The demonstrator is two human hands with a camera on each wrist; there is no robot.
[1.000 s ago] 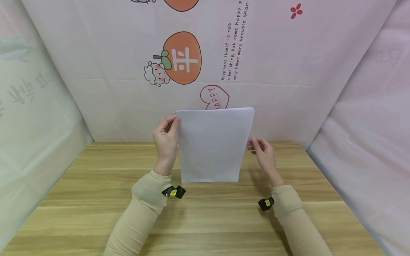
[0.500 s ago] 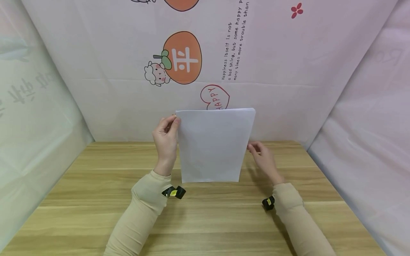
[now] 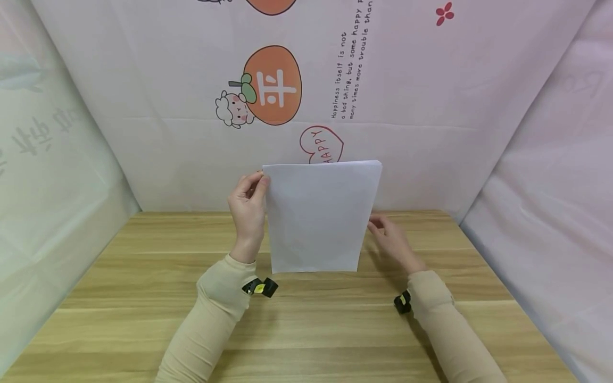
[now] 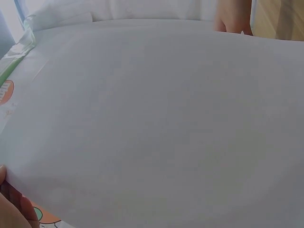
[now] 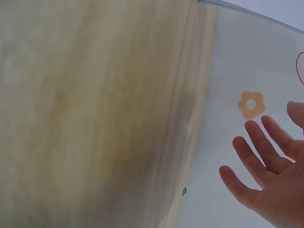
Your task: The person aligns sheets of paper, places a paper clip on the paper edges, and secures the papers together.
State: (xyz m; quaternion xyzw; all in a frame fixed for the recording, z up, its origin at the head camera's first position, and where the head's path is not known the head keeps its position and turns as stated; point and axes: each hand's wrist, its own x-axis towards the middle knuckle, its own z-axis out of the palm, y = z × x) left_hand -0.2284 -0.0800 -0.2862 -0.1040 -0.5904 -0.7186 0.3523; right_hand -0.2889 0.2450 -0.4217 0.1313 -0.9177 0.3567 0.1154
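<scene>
White paper (image 3: 318,218) stands upright above the table; its upper right corner looks layered, as if of several sheets. My left hand (image 3: 248,207) pinches it near the upper left corner, with the thumb on the near face. Most of the left wrist view is filled by the same blank paper (image 4: 156,118). My right hand (image 3: 394,242) is beside and partly behind the right edge, its fingertips hidden in the head view. From the right wrist, that hand (image 5: 280,175) shows with spread, slightly bent fingers and nothing in them. A thin grey edge (image 5: 251,12) lies beyond it.
A wood-grain table (image 3: 306,330) spans the front. Behind it hangs a white printed cloth (image 3: 412,90), with pale cloth walls (image 3: 541,175) on both sides. Each wrist wears a small black camera, the left (image 3: 269,288) and the right (image 3: 402,303).
My right hand has shifted slightly down, and its fingertips have passed behind the paper's right edge. The left hand and the paper have stayed nearly still.
</scene>
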